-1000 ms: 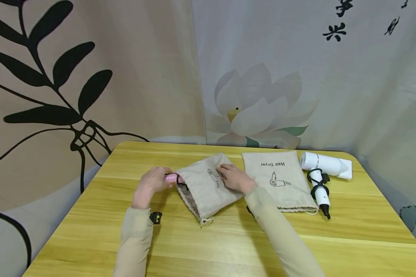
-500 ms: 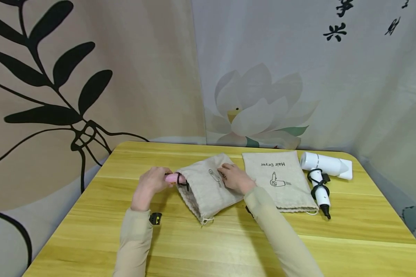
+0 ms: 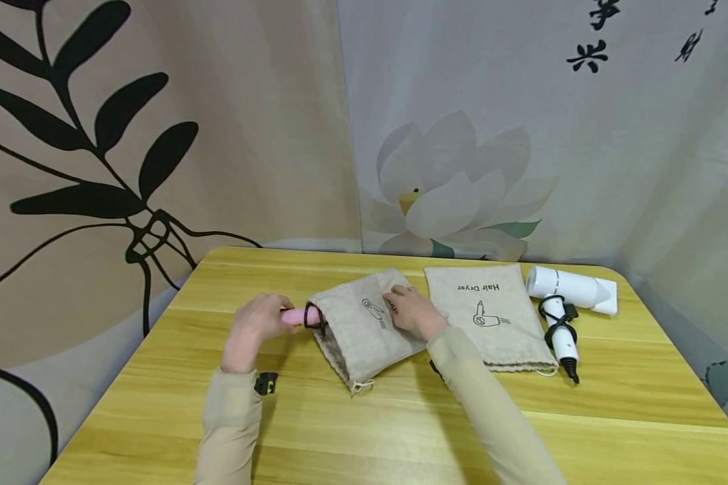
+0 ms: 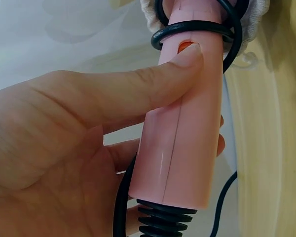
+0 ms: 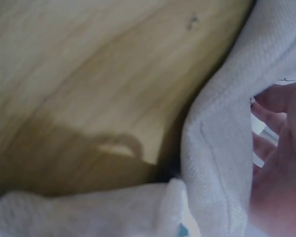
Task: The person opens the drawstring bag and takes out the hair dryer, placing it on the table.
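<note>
My left hand [image 3: 257, 320] grips a pink hair dryer [image 3: 297, 316] by its handle. In the left wrist view the thumb lies just below an orange switch [image 4: 186, 46], and fingertips show behind the handle. A black cord [image 4: 192, 28] loops around it. The dryer's other end is hidden inside a beige drawstring bag [image 3: 358, 337], whose mouth faces left. My right hand [image 3: 414, 313] holds the bag near its far right side, over the printing. In the right wrist view folds of the bag [image 5: 222, 143] partly cover the fingers.
A second beige bag [image 3: 491, 337], printed "Hair Dryer", lies flat to the right. Beside it is a white hair dryer [image 3: 567, 286] with a black cord wound around its handle. All lie on a wooden table [image 3: 352, 438]; a printed curtain [image 3: 279, 135] hangs behind.
My left hand has moved slightly left with the pink hair dryer, and more of its handle shows outside the bag. My right hand and the bag have hardly moved.
</note>
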`<action>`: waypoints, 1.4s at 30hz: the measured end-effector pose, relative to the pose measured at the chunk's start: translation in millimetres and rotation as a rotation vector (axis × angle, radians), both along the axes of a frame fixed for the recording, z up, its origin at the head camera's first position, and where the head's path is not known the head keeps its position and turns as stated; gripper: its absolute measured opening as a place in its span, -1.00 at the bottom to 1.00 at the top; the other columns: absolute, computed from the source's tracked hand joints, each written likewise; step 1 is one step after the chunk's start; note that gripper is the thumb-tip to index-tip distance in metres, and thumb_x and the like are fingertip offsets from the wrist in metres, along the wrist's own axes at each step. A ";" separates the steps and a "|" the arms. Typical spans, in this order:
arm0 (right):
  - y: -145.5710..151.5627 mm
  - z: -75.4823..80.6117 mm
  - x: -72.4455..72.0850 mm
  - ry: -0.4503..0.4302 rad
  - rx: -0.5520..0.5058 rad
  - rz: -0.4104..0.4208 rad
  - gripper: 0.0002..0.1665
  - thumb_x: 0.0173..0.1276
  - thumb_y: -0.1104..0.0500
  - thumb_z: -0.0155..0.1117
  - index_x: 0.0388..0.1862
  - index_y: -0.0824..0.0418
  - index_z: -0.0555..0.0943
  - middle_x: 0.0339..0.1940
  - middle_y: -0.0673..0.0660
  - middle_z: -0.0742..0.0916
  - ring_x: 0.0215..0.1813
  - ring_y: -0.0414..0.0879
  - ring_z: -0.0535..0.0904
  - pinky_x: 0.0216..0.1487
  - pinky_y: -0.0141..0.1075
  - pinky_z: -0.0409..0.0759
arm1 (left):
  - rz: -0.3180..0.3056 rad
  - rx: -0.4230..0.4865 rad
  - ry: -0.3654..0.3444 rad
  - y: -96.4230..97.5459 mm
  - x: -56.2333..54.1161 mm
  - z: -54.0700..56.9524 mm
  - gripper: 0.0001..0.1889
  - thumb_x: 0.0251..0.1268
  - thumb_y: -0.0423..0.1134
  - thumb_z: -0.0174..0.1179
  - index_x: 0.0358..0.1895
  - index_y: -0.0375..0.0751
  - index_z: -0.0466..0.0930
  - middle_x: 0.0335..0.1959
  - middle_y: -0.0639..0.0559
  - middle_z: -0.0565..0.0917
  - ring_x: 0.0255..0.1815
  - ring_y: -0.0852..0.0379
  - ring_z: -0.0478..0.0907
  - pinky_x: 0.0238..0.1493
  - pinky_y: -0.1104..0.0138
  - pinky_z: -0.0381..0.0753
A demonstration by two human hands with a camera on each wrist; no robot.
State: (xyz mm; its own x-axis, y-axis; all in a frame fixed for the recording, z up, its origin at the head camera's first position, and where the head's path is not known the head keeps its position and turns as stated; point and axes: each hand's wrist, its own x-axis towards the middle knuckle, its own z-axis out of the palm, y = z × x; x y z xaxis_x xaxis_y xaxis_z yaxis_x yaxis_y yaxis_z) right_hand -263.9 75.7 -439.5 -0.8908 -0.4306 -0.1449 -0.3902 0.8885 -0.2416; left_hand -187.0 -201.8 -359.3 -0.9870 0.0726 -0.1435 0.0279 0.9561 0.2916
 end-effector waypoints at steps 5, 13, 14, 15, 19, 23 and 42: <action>-0.4 -0.4 0.4 0.003 0.005 -0.014 -0.48 0.47 0.11 -0.02 0.38 0.08 0.36 0.46 0.15 0.35 0.45 0.18 0.24 0.45 0.01 0.24 | 0.010 0.001 -0.021 -0.8 1.6 1.6 -0.57 -0.06 -0.16 0.44 -0.03 -0.15 0.65 0.00 -0.24 0.65 -0.08 -0.12 0.59 -0.20 0.03 0.57; -0.3 3.1 3.3 0.022 0.003 -0.020 -0.50 0.46 0.13 -0.01 0.36 0.12 0.39 0.41 0.17 0.40 0.40 0.20 0.30 0.40 0.01 0.31 | 0.032 0.010 -0.037 -4.9 5.2 3.7 -0.57 -0.09 -0.14 0.45 -0.06 -0.13 0.67 -0.02 -0.21 0.66 -0.14 -0.05 0.58 -0.24 0.09 0.55; -0.4 3.7 3.7 0.024 0.003 -0.022 -0.50 0.46 0.13 -0.01 0.35 0.12 0.39 0.41 0.17 0.40 0.40 0.20 0.31 0.40 0.01 0.31 | 0.031 0.011 -0.036 -5.6 5.7 3.9 -0.58 -0.09 -0.13 0.46 -0.07 -0.13 0.67 -0.03 -0.21 0.66 -0.15 -0.04 0.57 -0.24 0.10 0.54; -0.6 4.2 4.2 0.023 0.003 -0.023 -0.51 0.46 0.13 -0.01 0.35 0.12 0.39 0.40 0.17 0.41 0.39 0.20 0.31 0.39 0.01 0.32 | 0.031 0.011 -0.036 -6.3 6.4 4.1 -0.57 -0.10 -0.13 0.46 -0.07 -0.13 0.67 -0.04 -0.20 0.66 -0.16 -0.04 0.57 -0.25 0.10 0.54; -1.2 4.8 4.8 0.020 0.003 -0.034 -0.51 0.46 0.13 -0.02 0.35 0.12 0.40 0.39 0.17 0.42 0.38 0.20 0.33 0.35 0.02 0.36 | 0.033 0.016 -0.038 -8.7 9.3 5.6 -0.55 -0.14 -0.12 0.48 -0.08 -0.15 0.67 -0.04 -0.21 0.66 -0.17 -0.03 0.56 -0.25 0.12 0.53; -1.7 4.1 4.7 0.021 0.011 -0.041 -0.51 0.46 0.13 -0.03 0.35 0.11 0.40 0.39 0.16 0.42 0.37 0.19 0.33 0.34 0.03 0.38 | 0.046 0.015 -0.057 -9.6 12.4 7.1 -0.54 -0.15 -0.11 0.48 -0.08 -0.15 0.67 -0.05 -0.21 0.65 -0.17 -0.03 0.55 -0.27 0.14 0.52; -2.6 5.0 5.3 0.028 0.011 -0.047 -0.51 0.47 0.13 -0.06 0.35 0.13 0.39 0.37 0.16 0.44 0.38 0.19 0.33 0.38 0.01 0.34 | 0.077 0.002 -0.076 -8.3 25.5 14.4 -0.60 -0.14 -0.10 0.47 -0.16 -0.14 0.67 -0.29 -0.09 0.62 -0.39 0.04 0.45 -0.46 0.27 0.37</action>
